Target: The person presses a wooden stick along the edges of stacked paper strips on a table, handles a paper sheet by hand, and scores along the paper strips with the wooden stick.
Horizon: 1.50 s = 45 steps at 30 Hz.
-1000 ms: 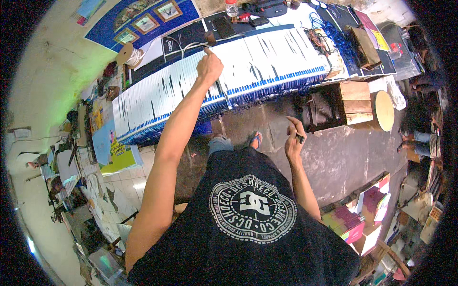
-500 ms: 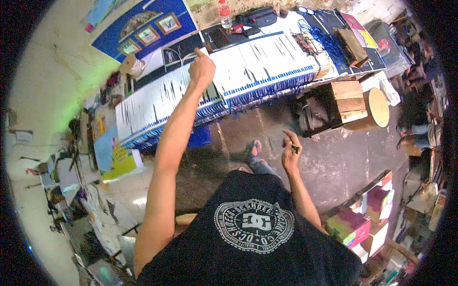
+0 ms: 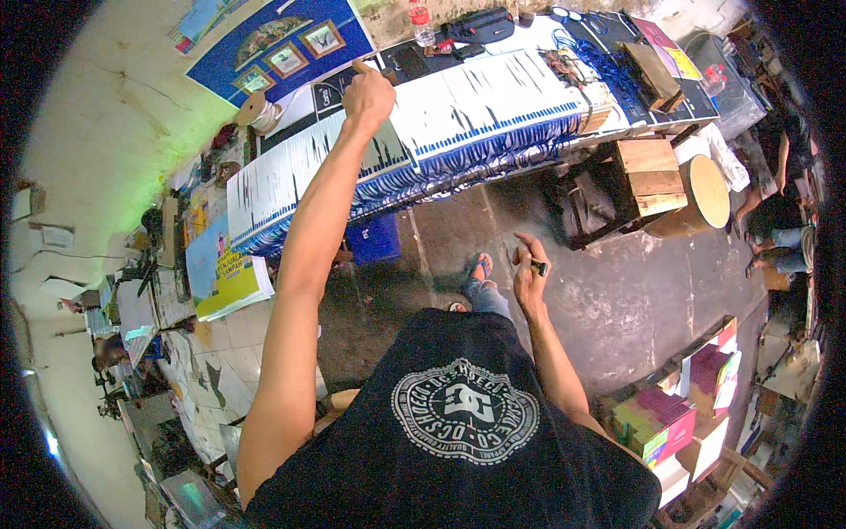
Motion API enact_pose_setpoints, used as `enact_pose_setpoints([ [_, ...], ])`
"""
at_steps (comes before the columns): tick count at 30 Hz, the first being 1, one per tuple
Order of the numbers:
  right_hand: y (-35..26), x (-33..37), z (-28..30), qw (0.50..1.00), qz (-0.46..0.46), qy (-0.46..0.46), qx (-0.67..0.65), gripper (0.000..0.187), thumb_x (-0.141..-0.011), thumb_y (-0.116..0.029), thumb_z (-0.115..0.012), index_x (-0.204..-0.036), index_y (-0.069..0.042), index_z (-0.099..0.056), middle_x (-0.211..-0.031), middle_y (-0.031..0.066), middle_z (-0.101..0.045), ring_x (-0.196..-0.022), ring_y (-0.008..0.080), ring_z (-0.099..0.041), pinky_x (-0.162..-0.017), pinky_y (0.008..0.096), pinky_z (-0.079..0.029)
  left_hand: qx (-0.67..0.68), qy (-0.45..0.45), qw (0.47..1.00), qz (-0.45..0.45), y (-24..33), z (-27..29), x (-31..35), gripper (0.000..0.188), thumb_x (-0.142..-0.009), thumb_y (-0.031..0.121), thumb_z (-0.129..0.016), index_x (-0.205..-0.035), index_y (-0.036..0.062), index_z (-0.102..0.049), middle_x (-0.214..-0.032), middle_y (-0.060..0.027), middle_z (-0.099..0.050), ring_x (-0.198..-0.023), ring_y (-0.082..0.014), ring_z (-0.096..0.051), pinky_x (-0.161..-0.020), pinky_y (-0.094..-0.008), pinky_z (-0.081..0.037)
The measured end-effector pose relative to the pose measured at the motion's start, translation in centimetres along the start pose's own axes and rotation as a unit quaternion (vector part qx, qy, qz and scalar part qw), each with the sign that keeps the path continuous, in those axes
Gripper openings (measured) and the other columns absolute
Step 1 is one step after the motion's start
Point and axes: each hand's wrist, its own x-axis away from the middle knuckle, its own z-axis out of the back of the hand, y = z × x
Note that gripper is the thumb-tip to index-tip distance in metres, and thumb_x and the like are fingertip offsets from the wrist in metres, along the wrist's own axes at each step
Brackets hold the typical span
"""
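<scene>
A long spread of white printed sheets with blue edging [image 3: 423,132] lies across the worktable [image 3: 670,110], its long axis running from the lower left up toward the upper right, the blue fringe along the near edge hanging over the table's front. The left hand [image 3: 367,95] is stretched out over the far side of this spread, fingers curled into a loose fist on the sheets — whether it pinches anything there cannot be told. The right hand [image 3: 529,269] hangs low in front of the body, well apart from the table, its fingers closed around a small dark object [image 3: 538,267] with a greenish end. Beyond the sheets stand a plastic bottle [image 3: 424,22] and a dark pouch [image 3: 480,25]. At the right end of the table sits a wooden crate [image 3: 650,176] on the floor; lower right, open cardboard boxes [image 3: 679,423] hold stacks of pink and coloured printed packs.
</scene>
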Motion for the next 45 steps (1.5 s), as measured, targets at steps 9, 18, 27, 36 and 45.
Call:
enact_pose_setpoints([
  [9, 0.5, -7.1, -7.0, 0.977, 0.173, -0.121, 0.036, 0.029, -0.1, -0.011, -0.059, -0.126, -0.002, -0.067, -0.106, 0.0153, -0.073, -0.088, 0.0245, -0.071, -0.079, 0.0357, -0.055, -0.038, 0.063, 0.997, -0.009, -0.9, -0.2, 2.0, 0.068, -0.095, 0.021, -0.055, -0.141, -0.0199, -0.024, -0.095, -0.0378, -0.07, -0.088, -0.0502, -0.072, -0.081, -0.0545, -0.061],
  [18, 2.5, -9.8, -14.1, 0.986, 0.147, -0.045, -0.065, 0.031, -0.087, -0.002, -0.064, -0.117, -0.004, -0.071, -0.094, 0.01, -0.071, -0.076, 0.0131, -0.062, -0.068, 0.0301, -0.053, -0.009, 0.132, 0.991, -0.009, 0.5, 2.6, 5.1, 0.065, -0.095, 0.021, -0.055, -0.142, -0.0158, -0.03, -0.093, -0.0361, -0.07, -0.087, -0.051, -0.072, -0.081, -0.0559, -0.059],
  [27, 4.3, -7.9, -11.8, 0.997, 0.052, -0.046, -0.037, 0.029, -0.095, -0.005, -0.057, -0.12, -0.002, -0.072, -0.102, 0.0076, -0.074, -0.092, 0.0159, -0.065, -0.086, 0.0326, -0.051, -0.01, 0.189, 0.981, -0.04, -0.4, 10.1, 1.9, 0.056, -0.092, 0.025, -0.056, -0.127, -0.0185, -0.047, -0.105, -0.0421, -0.067, -0.103, -0.0523, -0.068, -0.094, -0.0543, -0.055],
  [36, -6.3, -8.2, -10.5, 0.971, 0.156, -0.121, -0.136, 0.038, -0.086, -0.006, -0.067, -0.124, -0.005, -0.07, -0.101, 0.0066, -0.068, -0.083, 0.0153, -0.059, -0.078, 0.0313, -0.05, -0.002, 0.175, 0.983, -0.057, -0.6, 12.8, 1.4, 0.06, -0.089, 0.028, -0.057, -0.125, -0.0201, -0.049, -0.112, -0.0438, -0.064, -0.11, -0.0527, -0.066, -0.1, -0.0528, -0.052],
  [45, -15.4, -7.0, -7.9, 0.951, 0.149, -0.145, -0.229, 0.032, -0.093, -0.007, -0.057, -0.122, -0.004, -0.07, -0.105, 0.0043, -0.069, -0.074, 0.0088, -0.051, -0.067, 0.024, -0.043, 0.031, 0.172, 0.984, -0.024, -0.6, 20.2, 5.2, 0.056, -0.09, 0.029, -0.056, -0.121, -0.0183, -0.055, -0.116, -0.0403, -0.065, -0.11, -0.0516, -0.065, -0.101, -0.0524, -0.05],
])
